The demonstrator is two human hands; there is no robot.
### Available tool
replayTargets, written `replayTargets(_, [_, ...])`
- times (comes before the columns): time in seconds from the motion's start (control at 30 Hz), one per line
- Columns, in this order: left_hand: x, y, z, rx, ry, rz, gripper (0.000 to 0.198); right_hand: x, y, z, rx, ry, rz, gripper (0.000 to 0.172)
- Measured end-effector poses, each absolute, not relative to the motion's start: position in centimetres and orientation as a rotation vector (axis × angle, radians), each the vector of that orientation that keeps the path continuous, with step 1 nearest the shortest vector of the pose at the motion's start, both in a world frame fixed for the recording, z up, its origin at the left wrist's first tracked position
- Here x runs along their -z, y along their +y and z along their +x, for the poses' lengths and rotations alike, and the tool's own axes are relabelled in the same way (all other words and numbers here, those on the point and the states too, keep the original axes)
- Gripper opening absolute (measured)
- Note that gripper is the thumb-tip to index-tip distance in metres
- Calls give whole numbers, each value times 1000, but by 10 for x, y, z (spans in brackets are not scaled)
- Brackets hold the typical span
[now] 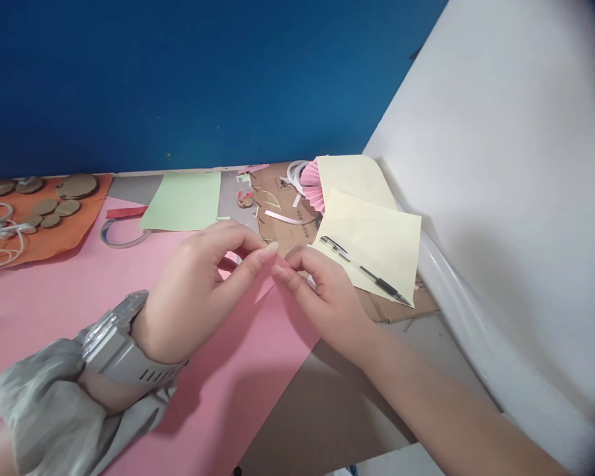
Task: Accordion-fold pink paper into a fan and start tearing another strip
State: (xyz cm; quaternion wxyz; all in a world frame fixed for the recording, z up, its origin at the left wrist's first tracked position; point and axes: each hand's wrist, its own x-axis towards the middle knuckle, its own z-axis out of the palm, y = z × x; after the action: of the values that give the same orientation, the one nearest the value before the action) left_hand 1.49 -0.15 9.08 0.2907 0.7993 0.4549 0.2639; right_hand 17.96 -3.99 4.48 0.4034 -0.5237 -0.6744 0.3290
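Between my two hands is a piece of pink paper (280,261), pinched at its edge by both thumbs and forefingers. My left hand (198,284), with a grey watch (121,344) on its wrist, closes on the paper from the left. From the right, my right hand (322,287) grips it with bent fingers, the tips nearly meeting. Most of the piece is hidden by the fingers. Both hands are over a large pink sheet (223,410) lying on the table.
Cream sheets (391,238) carry a black pen (364,268) at the right, beside a pleated pink paper (312,185) and cardboard (282,192). A green sheet (183,198) lies behind. Wooden slices (77,186) and white earphones (4,231) rest on orange paper (79,235). Blue and white walls border the table.
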Motion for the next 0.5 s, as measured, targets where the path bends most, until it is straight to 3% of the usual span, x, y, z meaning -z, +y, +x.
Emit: replayTargets(0.5, [-88,-1,15,-683,1236,2134,25,-43,-39,180,-832,-1702,-1334,27])
